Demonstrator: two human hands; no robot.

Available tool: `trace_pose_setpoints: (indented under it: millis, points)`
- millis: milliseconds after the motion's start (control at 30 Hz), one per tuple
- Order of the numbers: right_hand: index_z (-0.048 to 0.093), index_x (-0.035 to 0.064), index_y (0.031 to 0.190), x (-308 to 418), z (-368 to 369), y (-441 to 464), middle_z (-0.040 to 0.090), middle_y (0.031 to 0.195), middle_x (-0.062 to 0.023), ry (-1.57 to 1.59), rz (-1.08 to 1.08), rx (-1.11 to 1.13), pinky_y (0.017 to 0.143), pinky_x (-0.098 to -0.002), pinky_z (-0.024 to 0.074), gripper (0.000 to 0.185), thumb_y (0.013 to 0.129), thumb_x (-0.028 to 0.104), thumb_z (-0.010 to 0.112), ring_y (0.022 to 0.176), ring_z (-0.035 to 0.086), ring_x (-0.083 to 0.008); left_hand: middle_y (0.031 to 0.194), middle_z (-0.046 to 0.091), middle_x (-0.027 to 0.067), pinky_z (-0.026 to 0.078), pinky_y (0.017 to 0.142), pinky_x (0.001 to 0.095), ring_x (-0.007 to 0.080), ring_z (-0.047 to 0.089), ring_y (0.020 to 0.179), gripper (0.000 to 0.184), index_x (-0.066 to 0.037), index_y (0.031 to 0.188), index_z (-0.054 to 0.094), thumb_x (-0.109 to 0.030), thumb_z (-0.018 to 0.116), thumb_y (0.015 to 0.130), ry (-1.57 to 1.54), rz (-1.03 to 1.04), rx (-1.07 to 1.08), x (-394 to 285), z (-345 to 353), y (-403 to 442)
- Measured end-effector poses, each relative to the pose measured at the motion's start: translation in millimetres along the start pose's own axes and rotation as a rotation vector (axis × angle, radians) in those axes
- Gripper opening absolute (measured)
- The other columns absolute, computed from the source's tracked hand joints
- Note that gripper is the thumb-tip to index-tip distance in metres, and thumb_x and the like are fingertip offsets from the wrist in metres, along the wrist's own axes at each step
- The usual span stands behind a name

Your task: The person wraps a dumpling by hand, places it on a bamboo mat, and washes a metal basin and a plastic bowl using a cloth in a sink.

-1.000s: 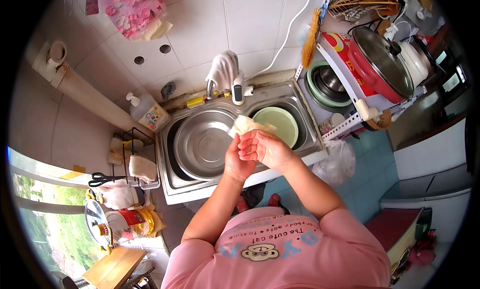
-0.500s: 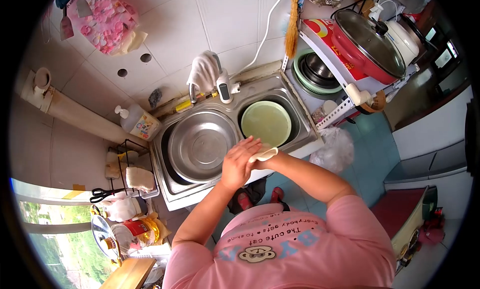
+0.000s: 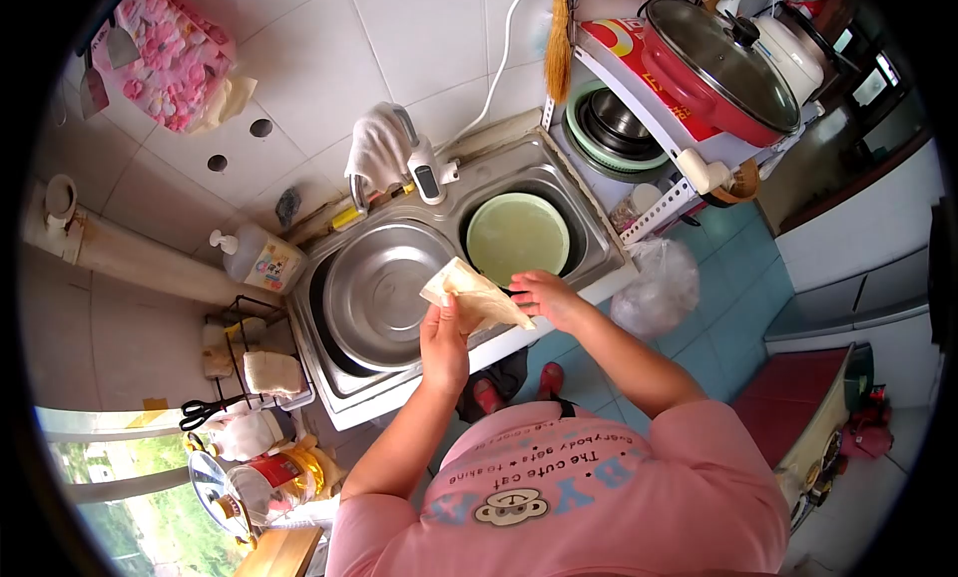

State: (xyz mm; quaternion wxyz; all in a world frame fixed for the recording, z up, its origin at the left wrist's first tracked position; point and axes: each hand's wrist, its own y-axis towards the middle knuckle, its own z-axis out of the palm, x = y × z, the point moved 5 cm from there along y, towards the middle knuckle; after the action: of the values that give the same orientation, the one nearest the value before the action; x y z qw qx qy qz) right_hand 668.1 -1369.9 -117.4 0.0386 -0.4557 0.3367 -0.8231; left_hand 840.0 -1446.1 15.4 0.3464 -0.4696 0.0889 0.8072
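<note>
A thin cream-coloured cloth (image 3: 481, 299), creased and partly unfolded, is held up in front of the double sink. My left hand (image 3: 446, 339) pinches it along its lower left side, thumb on the near face. Beside its right edge is my right hand (image 3: 547, 299), fingers apart; whether a fingertip touches the cloth I cannot tell. Behind the cloth, a wide steel basin (image 3: 384, 288) sits in the left bowl of the sink. In the right bowl is a pale green basin (image 3: 519, 236) that appears to hold cloudy liquid.
A tap (image 3: 424, 173) with a towel draped over it stands behind the sink. At left are a soap bottle (image 3: 264, 261), a wire rack (image 3: 244, 327) and scissors (image 3: 205, 409). A shelf at right carries a red lidded pan (image 3: 718, 73). A plastic bag (image 3: 656, 288) hangs below.
My hands were together with the cloth between them; now they are apart. The cloth has opened out in my left hand, and my right hand has moved right. The view has shifted slightly.
</note>
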Motion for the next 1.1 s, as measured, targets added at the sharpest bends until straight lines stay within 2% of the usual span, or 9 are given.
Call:
trace_pose_setpoints:
  millis: [233, 333, 433, 533, 633, 700, 833, 900, 1100]
  points:
    - [0.039, -0.0024, 0.132, 92, 45, -94, 0.047, 0.130, -0.0181, 0.429, -0.378, 0.291, 0.103, -0.0402, 0.0350, 0.058, 0.096, 0.043, 0.042, 0.122, 0.045, -0.0278, 0.129, 0.051, 0.0124, 0.042, 0.098, 0.0437, 0.0267, 0.052, 0.116, 0.045, -0.002, 0.131, 0.040, -0.033, 0.034, 0.099, -0.266, -0.393, -0.079, 33, -20, 7]
    - [0.033, -0.0036, 0.137, 129, 67, -118, 0.037, 0.139, -0.0224, -0.161, -1.035, 0.031, 0.110, -0.0436, 0.0212, 0.067, 0.096, 0.050, 0.033, 0.132, 0.034, -0.0294, 0.128, 0.051, 0.0088, 0.040, 0.098, 0.0440, 0.0261, 0.051, 0.117, 0.045, -0.007, 0.132, 0.040, -0.036, 0.030, 0.099, -0.313, -0.487, 0.031, 40, -3, 6]
    - [0.042, -0.0011, 0.131, 148, 105, -127, 0.040, 0.138, -0.0181, -0.725, -1.463, -0.152, 0.109, -0.0451, 0.0233, 0.052, 0.094, 0.035, 0.047, 0.130, 0.036, -0.0336, 0.127, 0.052, 0.0080, 0.040, 0.097, 0.0427, 0.0248, 0.052, 0.115, 0.044, -0.010, 0.132, 0.041, -0.036, 0.032, 0.098, -0.407, -0.587, 0.134, 42, 53, -16]
    - [0.046, 0.0016, 0.128, 142, 126, -99, 0.042, 0.136, -0.0170, -0.918, -1.399, -0.167, 0.108, -0.0444, 0.0256, 0.044, 0.089, 0.022, 0.053, 0.128, 0.037, -0.0359, 0.126, 0.053, 0.0070, 0.040, 0.097, 0.0416, 0.0237, 0.052, 0.114, 0.042, -0.011, 0.131, 0.042, -0.034, 0.033, 0.098, -0.423, -0.477, 0.080, 40, 65, -9]
    - [0.048, -0.0002, 0.125, 164, 98, -108, 0.045, 0.134, -0.0176, -0.177, -1.349, -0.049, 0.107, -0.0406, 0.0275, 0.040, 0.095, 0.026, 0.048, 0.127, 0.040, -0.0287, 0.129, 0.051, 0.0106, 0.040, 0.099, 0.0432, 0.0267, 0.049, 0.119, 0.046, -0.007, 0.132, 0.040, -0.037, 0.034, 0.098, -0.437, -0.467, 0.057, 33, 39, 14]
    - [0.049, -0.0011, 0.124, 175, 71, -119, 0.049, 0.130, -0.0162, -0.146, -1.215, -0.112, 0.104, -0.0367, 0.0303, 0.042, 0.097, 0.030, 0.047, 0.123, 0.044, -0.0232, 0.129, 0.051, 0.0116, 0.042, 0.098, 0.0420, 0.0266, 0.052, 0.117, 0.047, -0.006, 0.134, 0.039, -0.037, 0.032, 0.099, -0.416, -0.503, 0.141, 18, 31, 13]
    - [0.055, -0.0006, 0.118, 114, 35, -73, 0.058, 0.113, -0.0085, -0.423, -0.524, 0.146, 0.092, -0.0273, 0.0388, 0.048, 0.093, 0.041, 0.052, 0.108, 0.051, -0.0137, 0.131, 0.050, 0.0112, 0.040, 0.099, 0.0446, 0.0277, 0.049, 0.120, 0.054, -0.006, 0.135, 0.037, -0.042, 0.041, 0.095, -0.371, -0.544, 0.275, 7, 15, 10]
    - [0.062, 0.0040, 0.098, 69, 35, -62, 0.059, 0.084, 0.0021, -0.293, -0.268, 0.297, 0.070, -0.0221, 0.0415, 0.035, 0.092, 0.038, 0.055, 0.078, 0.052, -0.0067, 0.129, 0.051, 0.0113, 0.040, 0.099, 0.0462, 0.0282, 0.051, 0.118, 0.054, -0.006, 0.135, 0.037, -0.042, 0.042, 0.095, -0.319, -0.577, 0.310, 11, 10, 9]
    - [0.059, 0.0040, 0.088, 39, 46, -57, 0.055, 0.078, 0.0038, -0.151, -0.281, 0.175, 0.064, -0.0200, 0.0400, 0.016, 0.090, 0.020, 0.060, 0.070, 0.047, -0.0043, 0.123, 0.054, 0.0093, 0.046, 0.092, 0.0396, 0.0233, 0.056, 0.112, 0.045, -0.005, 0.134, 0.037, -0.023, 0.046, 0.094, -0.270, -0.553, 0.436, 20, -4, 3]
